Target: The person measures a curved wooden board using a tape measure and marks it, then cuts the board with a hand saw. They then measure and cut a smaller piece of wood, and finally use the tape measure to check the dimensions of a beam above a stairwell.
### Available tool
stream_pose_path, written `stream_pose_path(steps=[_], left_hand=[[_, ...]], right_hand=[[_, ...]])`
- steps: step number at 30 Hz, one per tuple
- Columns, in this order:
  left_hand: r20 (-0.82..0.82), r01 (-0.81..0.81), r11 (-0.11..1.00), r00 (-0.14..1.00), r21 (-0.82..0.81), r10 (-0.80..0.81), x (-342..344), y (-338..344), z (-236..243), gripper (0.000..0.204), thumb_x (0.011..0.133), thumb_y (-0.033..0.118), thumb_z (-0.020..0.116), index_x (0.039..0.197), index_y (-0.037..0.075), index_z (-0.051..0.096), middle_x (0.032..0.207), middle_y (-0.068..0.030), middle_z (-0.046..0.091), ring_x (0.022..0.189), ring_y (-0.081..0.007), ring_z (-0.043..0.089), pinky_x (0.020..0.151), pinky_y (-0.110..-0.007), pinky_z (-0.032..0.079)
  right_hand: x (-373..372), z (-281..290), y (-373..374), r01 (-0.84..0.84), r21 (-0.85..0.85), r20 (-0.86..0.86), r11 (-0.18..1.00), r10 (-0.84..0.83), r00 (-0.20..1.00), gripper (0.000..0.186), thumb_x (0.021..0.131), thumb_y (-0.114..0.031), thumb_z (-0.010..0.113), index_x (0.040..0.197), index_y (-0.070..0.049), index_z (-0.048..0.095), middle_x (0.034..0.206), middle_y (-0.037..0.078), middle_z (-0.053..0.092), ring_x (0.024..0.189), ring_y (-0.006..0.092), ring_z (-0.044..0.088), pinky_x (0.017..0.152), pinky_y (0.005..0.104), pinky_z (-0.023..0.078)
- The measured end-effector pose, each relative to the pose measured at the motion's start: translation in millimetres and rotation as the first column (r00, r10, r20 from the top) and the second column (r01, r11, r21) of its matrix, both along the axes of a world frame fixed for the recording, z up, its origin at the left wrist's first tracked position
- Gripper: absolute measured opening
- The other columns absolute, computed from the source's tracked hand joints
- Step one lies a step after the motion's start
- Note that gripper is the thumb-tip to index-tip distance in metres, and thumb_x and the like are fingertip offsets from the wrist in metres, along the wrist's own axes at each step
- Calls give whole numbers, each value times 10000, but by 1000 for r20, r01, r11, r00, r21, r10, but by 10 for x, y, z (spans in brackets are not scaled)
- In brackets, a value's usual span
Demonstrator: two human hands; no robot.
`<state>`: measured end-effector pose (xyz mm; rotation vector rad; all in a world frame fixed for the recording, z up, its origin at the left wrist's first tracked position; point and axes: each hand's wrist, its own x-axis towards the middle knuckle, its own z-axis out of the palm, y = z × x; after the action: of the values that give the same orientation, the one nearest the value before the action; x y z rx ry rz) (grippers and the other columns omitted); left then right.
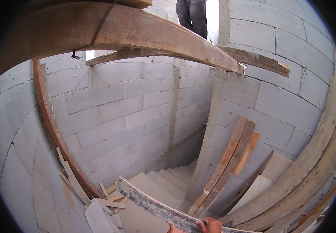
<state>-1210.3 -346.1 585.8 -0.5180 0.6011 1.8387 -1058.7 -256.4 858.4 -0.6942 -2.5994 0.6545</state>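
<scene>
walls (109, 105): pale grey blocks | plank (156, 207): grey-speckled | leaning boards (230, 163): reddish-brown

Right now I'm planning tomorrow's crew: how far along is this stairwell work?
Done: the grey block walls stand and the concrete steps are poured and bare. In hand: the left hand and right hand grip a mortar-crusted board at the stair head. Left: planks lean against the wall, beams span overhead, and offcuts lie scattered.
</scene>
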Motion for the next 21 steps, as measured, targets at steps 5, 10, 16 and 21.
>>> stream_pose_path(steps=[5,10,16,21], left_hand=[[23,-33,997,999,-69,35,-118,-35,28,560,1049,481,529,1481,126,490,1446,-135,567,1296,-290,567,1066,-477,479],[-1,-123,984,992,-132,124,-317,-146,61,556,1044,471,541,1478,127,492,1443,-143,570,1294,-297,571,1060,-495,479],[-39,-239,951,971,-199,236,-549,-403,62,551,1038,459,556,1475,129,494,1440,-152,573,1291,-305,575,1053,-516,481],[-47,-250,941,968,-228,246,-591,-363,54,547,1033,449,569,1472,130,496,1438,-160,576,1289,-312,579,1047,-534,482]], right_hand=[[-96,-12,-22,-13,-104,362,995,50,931,249,965,-297,649,998,-60,715,974,256,691,886,439,671,750,521,531],[18,143,-170,-195,141,-200,971,221,954,499,888,-190,745,1354,-72,612,1330,252,586,1186,444,574,1007,517,461],[656,766,150,485,289,-520,825,-290,804,760,842,-288,848,1447,24,511,1379,272,524,1276,441,494,1108,530,374],[1317,493,652,803,196,-558,562,-610,563,843,917,-405,770,1526,35,388,1447,293,485,1349,448,457,1175,505,317]])
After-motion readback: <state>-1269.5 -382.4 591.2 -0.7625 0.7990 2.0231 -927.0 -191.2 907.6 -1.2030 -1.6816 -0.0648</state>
